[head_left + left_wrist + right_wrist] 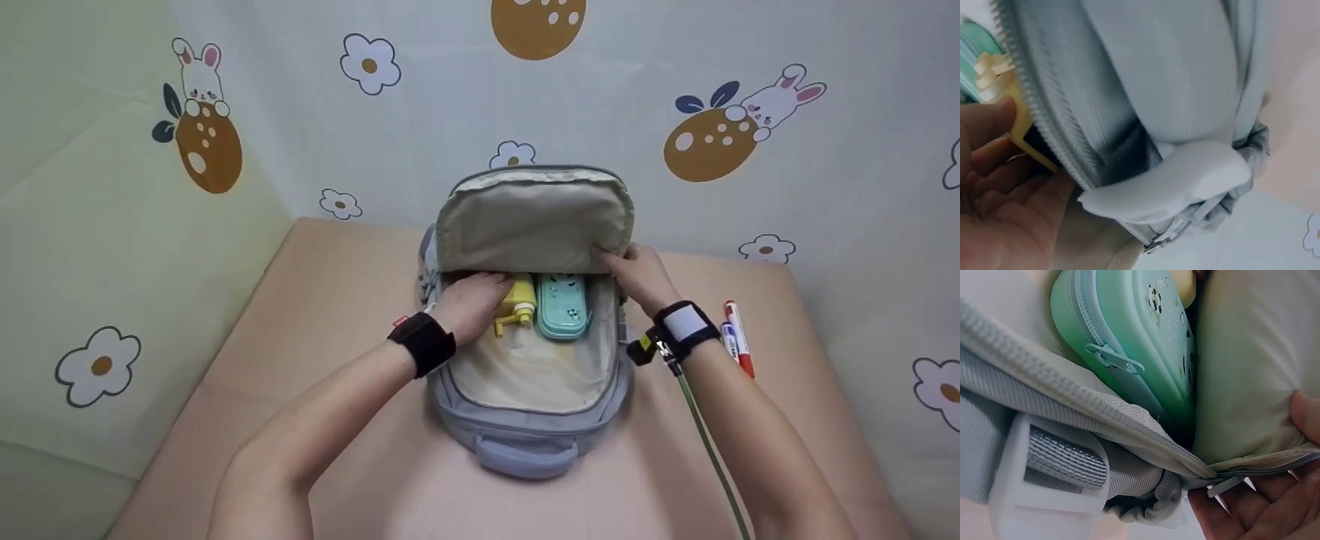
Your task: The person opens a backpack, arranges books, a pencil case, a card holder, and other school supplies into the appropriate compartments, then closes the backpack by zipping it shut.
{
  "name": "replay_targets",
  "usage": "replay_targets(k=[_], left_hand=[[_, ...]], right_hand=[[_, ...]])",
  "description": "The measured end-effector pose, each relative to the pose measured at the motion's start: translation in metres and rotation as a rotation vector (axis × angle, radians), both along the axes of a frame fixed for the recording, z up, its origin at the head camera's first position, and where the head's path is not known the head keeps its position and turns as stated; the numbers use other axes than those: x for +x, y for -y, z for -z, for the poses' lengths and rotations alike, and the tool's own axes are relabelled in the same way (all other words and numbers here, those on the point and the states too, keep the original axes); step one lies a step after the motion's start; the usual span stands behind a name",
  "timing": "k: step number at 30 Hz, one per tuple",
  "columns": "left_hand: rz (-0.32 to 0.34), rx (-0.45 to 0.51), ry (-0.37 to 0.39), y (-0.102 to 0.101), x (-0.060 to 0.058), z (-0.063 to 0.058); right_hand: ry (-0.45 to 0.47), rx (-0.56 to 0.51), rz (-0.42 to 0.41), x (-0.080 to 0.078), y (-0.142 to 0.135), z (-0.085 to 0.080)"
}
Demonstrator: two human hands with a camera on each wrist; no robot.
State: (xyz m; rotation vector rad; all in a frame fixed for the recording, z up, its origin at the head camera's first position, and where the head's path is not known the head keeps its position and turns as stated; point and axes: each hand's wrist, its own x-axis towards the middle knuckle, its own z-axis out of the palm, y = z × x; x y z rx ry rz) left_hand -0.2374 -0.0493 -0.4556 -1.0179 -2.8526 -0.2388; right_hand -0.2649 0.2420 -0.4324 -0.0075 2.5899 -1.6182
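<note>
Head view: we see the left hand [471, 304], nearer, its fingers curled round the left of a yellow plastic pump bottle [520, 291], nozzle near, long axis running far, inside the grey-blue fabric backpack [529, 427]. Just right lies a mint-green zipped pencil case [562, 307]. The right hand [643, 276] pinches the beige-lined flap [532, 225], which hides both far ends.

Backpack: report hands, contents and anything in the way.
Left hand holding yellow bottle inside backpack. Right hand pinching edge of raised flap. Teal case beside bottle. In the way: flap, hiding the case's far end in head view.
</note>
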Motion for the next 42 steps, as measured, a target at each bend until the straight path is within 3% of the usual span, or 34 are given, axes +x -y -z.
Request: replay_targets(k=[7,11,16,19,25,33,36,42], left_hand=[[-0.004,0.019,-0.164,0.003,0.0,0.003],[0.021,0.053,-0.196,0.004,0.001,0.005],[0.019,0.138,-0.083,0.009,0.006,-0.002],[-0.022,0.22,-0.012,0.017,0.012,-0.009],[-0.193,0.351,0.103,0.045,0.026,-0.022],[-0.417,0.533,0.272,0.087,0.024,-0.014],[-0.384,0.611,0.291,0.092,0.019,-0.014],[-0.182,0.607,0.16,0.096,0.017,-0.011]], right_hand=[[0.018,0.005,-0.014,-0.001,0.001,-0.001],[0.035,-0.002,-0.021,0.0,0.001,-0.002],[0.041,-0.001,-0.029,0.0,0.002,-0.002],[0.028,0.013,-0.036,0.001,0.002,-0.002],[0.02,0.038,-0.041,0.002,0.001,0.001],[0.005,0.034,-0.09,0.006,-0.006,0.005],[-0.027,0.065,-0.099,0.01,-0.007,0.006],[-0.125,0.161,-0.144,0.018,-0.012,0.009]])
